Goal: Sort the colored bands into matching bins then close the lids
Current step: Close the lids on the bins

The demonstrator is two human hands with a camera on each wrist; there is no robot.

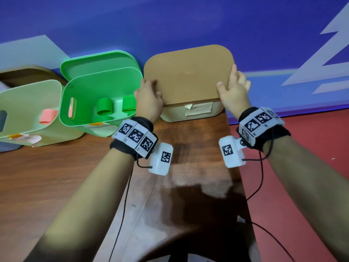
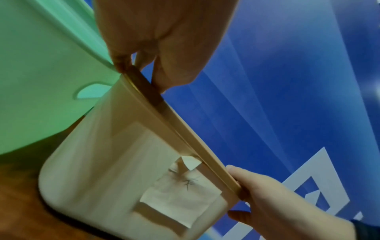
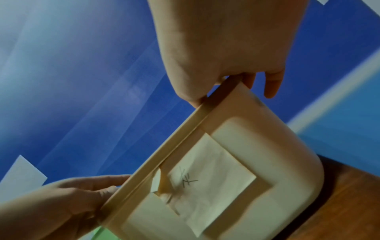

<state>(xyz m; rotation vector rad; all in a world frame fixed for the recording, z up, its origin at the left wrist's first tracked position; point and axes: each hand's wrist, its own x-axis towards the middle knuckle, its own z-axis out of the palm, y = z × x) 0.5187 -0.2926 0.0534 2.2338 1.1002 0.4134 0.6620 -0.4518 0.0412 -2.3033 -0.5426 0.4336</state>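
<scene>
A tan lid (image 1: 188, 74) lies on top of the cream bin (image 1: 190, 112) at the back right of the table. My left hand (image 1: 149, 97) grips the lid's left edge (image 2: 144, 82), thumb on top and fingers beside it. My right hand (image 1: 232, 91) grips its right edge (image 3: 224, 87) the same way. A paper label (image 3: 209, 183) is taped to the cream bin's front. Left of it stands the open green bin (image 1: 83, 114) with green bands (image 1: 104, 108) inside, its green lid (image 1: 98, 63) leaning behind. Farther left, a pale green bin (image 1: 30, 129) holds a pink band (image 1: 48, 116).
The bins stand in a row on a brown wooden table (image 1: 56, 167) against a blue wall (image 1: 170, 21). The table's right edge drops to a red floor (image 1: 302, 167) just right of the cream bin. A brown lid (image 1: 28, 72) leans behind the pale green bin.
</scene>
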